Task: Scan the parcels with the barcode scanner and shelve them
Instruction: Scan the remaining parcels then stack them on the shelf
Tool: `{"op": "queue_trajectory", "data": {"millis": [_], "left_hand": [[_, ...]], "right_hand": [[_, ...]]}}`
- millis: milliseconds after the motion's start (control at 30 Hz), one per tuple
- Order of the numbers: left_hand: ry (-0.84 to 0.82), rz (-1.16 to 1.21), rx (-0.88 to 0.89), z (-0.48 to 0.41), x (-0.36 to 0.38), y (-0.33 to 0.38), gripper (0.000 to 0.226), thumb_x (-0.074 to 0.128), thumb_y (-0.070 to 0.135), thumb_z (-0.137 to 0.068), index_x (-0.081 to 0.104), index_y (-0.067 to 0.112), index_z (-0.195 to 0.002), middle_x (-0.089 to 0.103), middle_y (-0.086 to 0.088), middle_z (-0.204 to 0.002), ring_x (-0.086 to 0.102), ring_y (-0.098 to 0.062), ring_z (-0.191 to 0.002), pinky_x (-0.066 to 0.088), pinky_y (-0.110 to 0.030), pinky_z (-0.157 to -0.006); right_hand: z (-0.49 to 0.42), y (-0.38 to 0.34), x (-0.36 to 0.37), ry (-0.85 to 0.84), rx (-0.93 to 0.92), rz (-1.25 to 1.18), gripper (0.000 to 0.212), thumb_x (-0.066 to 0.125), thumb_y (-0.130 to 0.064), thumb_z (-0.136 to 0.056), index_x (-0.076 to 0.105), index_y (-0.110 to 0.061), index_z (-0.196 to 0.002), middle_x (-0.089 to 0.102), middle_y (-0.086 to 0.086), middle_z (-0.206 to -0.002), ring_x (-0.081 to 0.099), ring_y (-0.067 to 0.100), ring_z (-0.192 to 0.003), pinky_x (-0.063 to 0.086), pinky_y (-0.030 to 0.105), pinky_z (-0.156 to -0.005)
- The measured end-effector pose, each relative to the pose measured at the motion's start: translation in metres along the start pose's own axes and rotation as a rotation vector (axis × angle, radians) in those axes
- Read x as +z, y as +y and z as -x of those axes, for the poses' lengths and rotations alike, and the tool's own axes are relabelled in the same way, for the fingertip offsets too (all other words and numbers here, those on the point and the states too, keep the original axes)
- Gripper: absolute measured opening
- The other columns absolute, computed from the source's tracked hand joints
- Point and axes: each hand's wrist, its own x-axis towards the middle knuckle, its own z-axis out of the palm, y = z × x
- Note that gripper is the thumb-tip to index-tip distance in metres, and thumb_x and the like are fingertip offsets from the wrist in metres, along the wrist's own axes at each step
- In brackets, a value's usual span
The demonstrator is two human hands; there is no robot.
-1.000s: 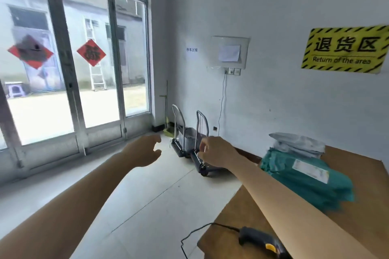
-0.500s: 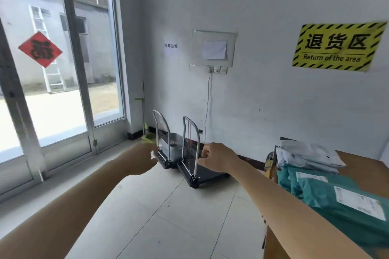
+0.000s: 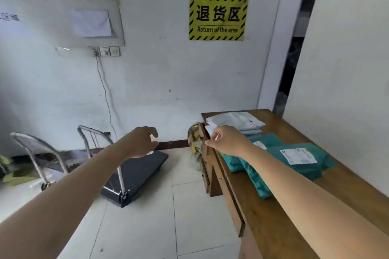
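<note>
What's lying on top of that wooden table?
Grey-white mailer bags at the far end, teal parcels with white labels nearer. The right arm hides part of the teal pile.

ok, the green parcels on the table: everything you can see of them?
The green parcels are soft teal plastic mailers, crinkled, lying flat and overlapping in a loose pile on the brown wooden table, near its left edge. The top one carries a white label, face up; a smaller label shows further back. Grey parcels lie behind them towards the wall. The right forearm crosses in front and hides part of the pile; contact unclear.
</note>
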Motion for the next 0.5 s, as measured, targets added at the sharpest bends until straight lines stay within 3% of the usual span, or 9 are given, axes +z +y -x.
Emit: {"op": "queue_trajectory", "data": {"millis": [100, 233, 367, 500], "left_hand": [[-0.039, 0.013, 0.134, -0.077, 0.024, 0.017, 0.026, 0.051, 0.030, -0.093, 0.055, 0.020, -0.117, 0.067, -0.005, -0.106, 0.057, -0.019, -0.097, 0.047, -0.032, -0.089], [-0.067, 0.065, 0.263, -0.193, 0.054, 0.040, 0.025, 0.052, 0.025, -0.092, 0.058, 0.017, -0.115, 0.064, -0.005, -0.113, 0.058, -0.023, -0.100, 0.046, -0.032, -0.087], [-0.123, 0.185, 0.280, -0.300, 0.073, 0.054, 0.027, 0.052, 0.020, -0.092, 0.060, 0.014, -0.117, 0.061, -0.003, -0.114, 0.056, -0.021, -0.098, 0.041, -0.025, -0.080], [-0.225, 0.196, 0.290, -0.394, 0.096, 0.050, 0.030, 0.053, 0.024, -0.089, 0.061, 0.019, -0.118, 0.063, -0.004, -0.117, 0.060, -0.021, -0.103, 0.050, -0.033, -0.089]], "right_hand": [[-0.041, 0.033, 0.001, 0.027, 0.111, 0.015, 0.025, 0.059, -0.041, -0.084, 0.064, -0.016, -0.088, 0.066, -0.001, -0.085, 0.060, 0.014, -0.071, 0.048, 0.031, -0.069], [-0.111, 0.085, 0.002, 0.082, 0.224, 0.067, 0.021, 0.056, -0.037, -0.083, 0.063, -0.018, -0.084, 0.065, -0.002, -0.084, 0.062, 0.018, -0.080, 0.044, 0.029, -0.064], [-0.184, 0.137, -0.011, 0.165, 0.380, -0.040, 0.017, 0.056, -0.037, -0.085, 0.061, -0.020, -0.085, 0.066, -0.002, -0.082, 0.062, 0.015, -0.070, 0.051, 0.032, -0.070], [-0.247, 0.175, -0.014, 0.196, 0.504, -0.146, 0.020, 0.056, -0.033, -0.086, 0.062, -0.015, -0.088, 0.068, -0.001, -0.083, 0.063, 0.015, -0.064, 0.053, 0.034, -0.071]]}}
